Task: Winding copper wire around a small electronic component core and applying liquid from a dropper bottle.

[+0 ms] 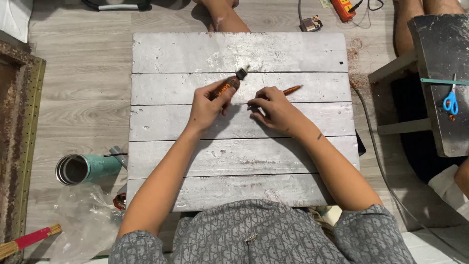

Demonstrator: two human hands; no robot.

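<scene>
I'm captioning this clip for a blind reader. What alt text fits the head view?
Seen from above, a person's left hand holds a copper-wound tool over a whitewashed plank table, while the right hand pinches a thin copper-wrapped rod. A teal tumbler lies on the floor nearby.

The whitewashed plank tabletop (273,54) carries a copper-orange wound piece (292,89), with a teal cup (88,168) on the pale grey wood-grain floor (83,88) at left, blue-handled scissors (450,101) at right and a grey patterned shirt (264,239) near.
</scene>
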